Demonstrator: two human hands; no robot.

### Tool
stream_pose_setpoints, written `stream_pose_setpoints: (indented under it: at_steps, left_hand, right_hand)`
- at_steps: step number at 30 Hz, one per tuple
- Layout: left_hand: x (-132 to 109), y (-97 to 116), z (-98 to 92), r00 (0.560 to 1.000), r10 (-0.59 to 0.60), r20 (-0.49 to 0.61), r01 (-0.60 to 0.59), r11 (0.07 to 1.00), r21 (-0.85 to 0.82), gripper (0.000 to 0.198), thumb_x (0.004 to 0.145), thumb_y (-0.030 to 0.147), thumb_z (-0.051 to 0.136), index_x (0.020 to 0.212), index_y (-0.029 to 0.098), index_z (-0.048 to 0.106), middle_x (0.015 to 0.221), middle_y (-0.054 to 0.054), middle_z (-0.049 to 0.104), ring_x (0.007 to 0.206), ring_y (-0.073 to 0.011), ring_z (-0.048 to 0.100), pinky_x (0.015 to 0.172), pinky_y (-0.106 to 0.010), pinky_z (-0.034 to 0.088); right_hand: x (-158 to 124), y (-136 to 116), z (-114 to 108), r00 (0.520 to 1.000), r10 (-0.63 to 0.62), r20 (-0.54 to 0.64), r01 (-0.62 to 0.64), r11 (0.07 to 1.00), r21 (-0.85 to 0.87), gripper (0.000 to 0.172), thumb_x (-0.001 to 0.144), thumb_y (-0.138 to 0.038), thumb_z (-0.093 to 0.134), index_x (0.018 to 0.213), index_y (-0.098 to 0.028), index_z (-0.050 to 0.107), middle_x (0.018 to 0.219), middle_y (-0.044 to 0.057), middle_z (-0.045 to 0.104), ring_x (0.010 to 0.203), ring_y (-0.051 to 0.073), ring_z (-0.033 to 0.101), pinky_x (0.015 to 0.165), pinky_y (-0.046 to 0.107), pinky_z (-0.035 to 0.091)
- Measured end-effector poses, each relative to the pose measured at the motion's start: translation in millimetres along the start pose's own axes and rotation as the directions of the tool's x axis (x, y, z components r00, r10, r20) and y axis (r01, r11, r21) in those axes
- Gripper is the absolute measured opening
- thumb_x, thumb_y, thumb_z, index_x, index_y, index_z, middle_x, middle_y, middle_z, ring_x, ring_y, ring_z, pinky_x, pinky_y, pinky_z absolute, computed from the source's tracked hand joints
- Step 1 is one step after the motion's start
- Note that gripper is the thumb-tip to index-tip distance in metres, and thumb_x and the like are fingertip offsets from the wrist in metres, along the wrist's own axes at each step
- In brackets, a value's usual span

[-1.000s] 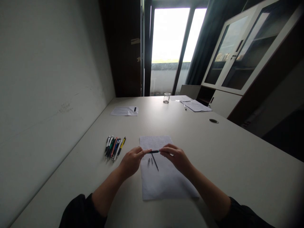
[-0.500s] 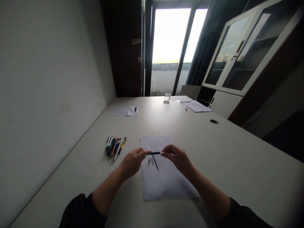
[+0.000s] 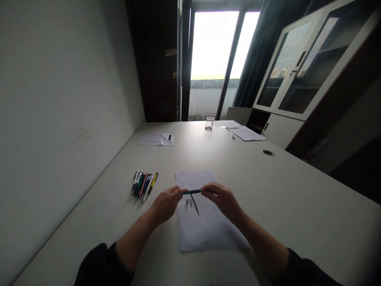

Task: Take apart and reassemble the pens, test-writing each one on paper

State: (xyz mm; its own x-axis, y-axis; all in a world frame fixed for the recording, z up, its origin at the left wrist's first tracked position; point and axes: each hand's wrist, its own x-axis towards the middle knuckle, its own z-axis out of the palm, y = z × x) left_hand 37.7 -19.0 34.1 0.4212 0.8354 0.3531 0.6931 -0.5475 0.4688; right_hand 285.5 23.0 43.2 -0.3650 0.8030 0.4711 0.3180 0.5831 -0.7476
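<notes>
A green and black pen barrel (image 3: 192,192) lies level between my two hands, above a sheet of paper (image 3: 205,234). My left hand (image 3: 167,201) is closed on its left end, thumb and fingers pinched together. At the other end, the fingertips of my right hand (image 3: 220,197) pinch the dark tip. Below the barrel, a thin dark pen refill (image 3: 195,204) rests slantwise on the paper. Beside it are two small pieces: a metallic pen tip (image 3: 187,201) and what looks like a spring (image 3: 191,202). The ends of the barrel are hidden by my fingers.
To the left lies a bunch of several pens (image 3: 144,186). Farther back are a paper sheet (image 3: 154,139), a clear glass (image 3: 209,123), and stacked papers (image 3: 246,133) with a pen (image 3: 232,135). A round cable hole (image 3: 268,152) is at the right of the white table (image 3: 297,190).
My right hand has shifted slightly left, and its fingers now cover the barrel's right end more closely. The left hand and the loose parts stay in place.
</notes>
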Motion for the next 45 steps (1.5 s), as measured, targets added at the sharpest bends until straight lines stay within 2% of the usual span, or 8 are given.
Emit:
stream_pose_setpoints:
  at_steps: [8,11,14,17,22,33,39,45]
  left_hand:
    - [0,-1,0.8,1.0,0.0,-0.022,0.0,1.0,-0.004,0.033,0.095,0.011,0.046,0.124,0.024,0.053,0.108,-0.005,0.062,0.09,-0.0164,0.061,0.078,-0.027,0.05]
    - [0,-1,-0.2,0.999,-0.005,-0.034,0.004,1.0,-0.015,0.03,0.096,0.011,0.043,0.123,0.023,0.053,0.106,-0.004,0.062,0.084,-0.0149,0.06,0.073,-0.026,0.049]
    - [-1,0,-1.1,0.999,-0.008,-0.046,0.006,0.999,-0.041,0.027,0.098,0.013,0.04,0.119,0.022,0.053,0.103,-0.004,0.062,0.078,-0.0135,0.058,0.07,-0.024,0.048]
    - [-2,0,-0.7,0.998,-0.017,-0.063,0.014,0.998,-0.057,0.022,0.099,0.016,0.038,0.115,0.02,0.053,0.098,-0.004,0.062,0.076,-0.0134,0.058,0.068,-0.024,0.047]
    - [-3,-4,1.2,0.997,-0.056,-0.055,0.05,0.994,-0.097,0.019,0.099,0.017,0.037,0.113,0.02,0.05,0.089,-0.001,0.064,0.07,-0.0123,0.059,0.066,-0.023,0.047]
    - [-2,-5,1.4,0.991,-0.129,-0.022,0.127,0.99,-0.06,0.023,0.093,0.01,0.041,0.11,0.023,0.049,0.086,0.001,0.066,0.071,-0.0137,0.064,0.067,-0.024,0.046]
    - [-2,-5,0.8,0.992,-0.125,-0.012,0.124,0.991,-0.054,0.021,0.094,0.012,0.04,0.109,0.023,0.048,0.086,0.001,0.066,0.071,-0.014,0.064,0.068,-0.024,0.046]
    - [-2,-7,2.0,0.991,-0.129,-0.024,0.128,0.991,-0.05,0.019,0.094,0.013,0.04,0.108,0.023,0.048,0.086,0.001,0.066,0.07,-0.0141,0.064,0.067,-0.024,0.045]
  right_hand:
    - [-1,-1,-2,0.999,-0.049,0.008,0.049,0.998,-0.024,0.015,0.089,-0.034,0.063,0.087,-0.021,0.07,0.083,0.004,0.069,0.073,0.016,0.064,0.067,0.027,0.052]
    - [-1,3,0,0.997,-0.068,0.034,0.07,0.995,-0.068,0.018,0.092,-0.035,0.06,0.089,-0.021,0.07,0.084,0.005,0.068,0.071,0.016,0.063,0.066,0.027,0.052]
    - [-2,7,2,0.977,-0.115,0.177,0.14,0.981,-0.133,0.019,0.094,-0.034,0.056,0.094,-0.021,0.071,0.088,0.006,0.067,0.074,0.015,0.062,0.068,0.028,0.053]
    - [-4,11,4,0.929,-0.159,0.334,0.236,0.95,-0.204,0.015,0.093,-0.029,0.06,0.098,-0.024,0.073,0.093,0.006,0.066,0.086,0.018,0.061,0.079,0.031,0.052]
    - [-6,14,5,0.892,-0.118,0.437,0.26,0.924,-0.282,0.016,0.087,-0.026,0.068,0.102,-0.03,0.074,0.098,0.006,0.061,0.094,0.02,0.057,0.083,0.032,0.05]
    - [-7,17,6,0.874,-0.094,0.477,0.281,0.898,-0.34,0.003,0.085,-0.023,0.071,0.086,-0.025,0.072,0.1,0.005,0.058,0.096,0.02,0.053,0.085,0.032,0.047]
    - [-9,10,6,0.845,-0.103,0.525,0.372,0.819,-0.438,0.007,0.09,-0.018,0.062,0.086,-0.02,0.068,0.1,0.007,0.058,0.092,0.022,0.05,0.083,0.034,0.046]
    - [-12,7,7,0.834,-0.144,0.532,0.411,0.805,-0.427,0.012,0.095,-0.016,0.051,0.09,-0.018,0.061,0.095,0.008,0.059,0.089,0.021,0.049,0.083,0.035,0.046]
